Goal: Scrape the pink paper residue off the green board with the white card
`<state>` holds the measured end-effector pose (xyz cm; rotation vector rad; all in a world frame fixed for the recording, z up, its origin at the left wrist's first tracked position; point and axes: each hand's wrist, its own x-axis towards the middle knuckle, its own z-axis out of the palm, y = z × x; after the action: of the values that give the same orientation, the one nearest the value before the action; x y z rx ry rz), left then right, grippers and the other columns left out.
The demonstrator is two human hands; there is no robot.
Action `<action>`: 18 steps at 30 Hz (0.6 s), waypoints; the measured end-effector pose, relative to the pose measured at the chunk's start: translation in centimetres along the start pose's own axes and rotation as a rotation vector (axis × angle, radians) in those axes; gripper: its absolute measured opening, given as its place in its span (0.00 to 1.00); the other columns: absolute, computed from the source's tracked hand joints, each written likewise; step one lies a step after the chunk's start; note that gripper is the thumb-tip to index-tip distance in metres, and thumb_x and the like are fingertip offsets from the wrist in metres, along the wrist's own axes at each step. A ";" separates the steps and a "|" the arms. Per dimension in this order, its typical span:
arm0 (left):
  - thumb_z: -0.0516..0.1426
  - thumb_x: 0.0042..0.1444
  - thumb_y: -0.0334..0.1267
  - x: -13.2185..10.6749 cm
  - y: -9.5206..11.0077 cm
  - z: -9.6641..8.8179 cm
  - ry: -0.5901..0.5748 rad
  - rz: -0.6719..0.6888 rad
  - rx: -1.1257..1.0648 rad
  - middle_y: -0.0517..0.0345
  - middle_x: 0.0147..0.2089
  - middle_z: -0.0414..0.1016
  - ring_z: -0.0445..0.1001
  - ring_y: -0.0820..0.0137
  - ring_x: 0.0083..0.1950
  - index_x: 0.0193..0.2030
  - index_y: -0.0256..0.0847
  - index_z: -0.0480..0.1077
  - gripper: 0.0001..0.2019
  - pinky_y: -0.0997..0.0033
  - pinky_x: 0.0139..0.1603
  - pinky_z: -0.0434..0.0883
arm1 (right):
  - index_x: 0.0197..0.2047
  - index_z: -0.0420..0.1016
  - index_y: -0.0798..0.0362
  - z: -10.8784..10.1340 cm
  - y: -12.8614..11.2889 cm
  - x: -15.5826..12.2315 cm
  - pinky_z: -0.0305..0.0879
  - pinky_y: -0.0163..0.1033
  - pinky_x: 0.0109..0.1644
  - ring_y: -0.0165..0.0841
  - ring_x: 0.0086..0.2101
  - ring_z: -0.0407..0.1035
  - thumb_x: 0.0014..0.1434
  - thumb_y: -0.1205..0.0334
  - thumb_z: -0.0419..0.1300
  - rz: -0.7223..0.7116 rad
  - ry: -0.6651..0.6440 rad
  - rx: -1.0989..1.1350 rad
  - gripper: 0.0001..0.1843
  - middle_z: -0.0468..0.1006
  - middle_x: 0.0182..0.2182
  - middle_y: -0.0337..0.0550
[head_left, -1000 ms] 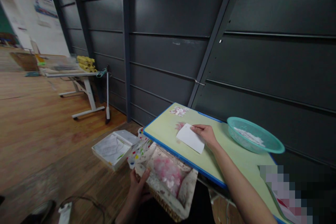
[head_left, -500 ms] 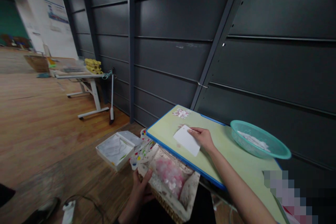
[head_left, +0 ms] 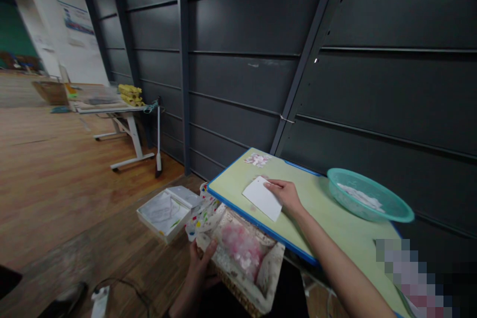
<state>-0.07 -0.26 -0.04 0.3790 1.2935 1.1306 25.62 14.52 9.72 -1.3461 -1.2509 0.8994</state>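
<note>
My right hand (head_left: 286,193) grips a flat white card (head_left: 262,198) pressed on the pale green table (head_left: 335,228) with a blue edge, its fingers closed on the card's far side. A small pile of white and pink scraps (head_left: 255,159) lies at the table's far corner, beyond the card. My left hand (head_left: 201,266) grips the near rim of a cloth-lined wicker basket (head_left: 267,278) held below the table's edge. The basket holds white and pink scraps (head_left: 242,248).
A teal plastic bowl (head_left: 372,211) with white scraps stands on the table's right. An open white box (head_left: 166,213) lies on the wooden floor to the left. A dark panelled wall (head_left: 335,59) runs behind. A far table (head_left: 108,107) bears yellow items. A cable and plug (head_left: 100,300) lie bottom left.
My right hand has slid the white card a little to the left along the table. My left hand still holds the basket; the view shifted slightly.
</note>
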 end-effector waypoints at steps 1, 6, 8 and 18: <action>0.67 0.42 0.62 -0.1 0.1 0.1 0.012 0.000 0.003 0.42 0.68 0.63 0.79 0.53 0.52 0.67 0.56 0.49 0.49 0.54 0.40 0.80 | 0.35 0.87 0.59 0.0 0.1 0.0 0.62 0.38 0.23 0.37 0.22 0.72 0.35 0.44 0.74 -0.008 -0.005 -0.016 0.29 0.84 0.27 0.51; 0.66 0.44 0.61 -0.5 0.3 0.4 0.038 0.016 0.038 0.42 0.69 0.60 0.80 0.53 0.47 0.64 0.55 0.51 0.44 0.53 0.37 0.80 | 0.37 0.87 0.59 0.1 0.8 0.3 0.61 0.37 0.23 0.37 0.23 0.72 0.38 0.44 0.73 -0.022 -0.050 -0.056 0.28 0.84 0.28 0.50; 0.66 0.44 0.62 -0.6 0.3 0.4 0.036 0.017 0.034 0.42 0.69 0.60 0.81 0.54 0.46 0.64 0.56 0.51 0.43 0.55 0.37 0.80 | 0.37 0.87 0.59 0.1 0.9 0.3 0.62 0.38 0.24 0.37 0.24 0.72 0.38 0.45 0.73 -0.022 -0.061 -0.064 0.28 0.84 0.29 0.51; 0.65 0.47 0.59 -1.2 0.7 0.7 0.053 0.021 0.025 0.43 0.68 0.62 0.80 0.53 0.51 0.62 0.55 0.52 0.40 0.55 0.39 0.80 | 0.34 0.87 0.57 1.0 0.0 -0.9 0.65 0.40 0.27 0.38 0.25 0.72 0.34 0.46 0.76 0.008 -0.126 -0.022 0.27 0.84 0.28 0.51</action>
<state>0.43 -0.70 1.42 0.3846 1.3537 1.1494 24.54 13.86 9.46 -1.3298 -1.3560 0.9915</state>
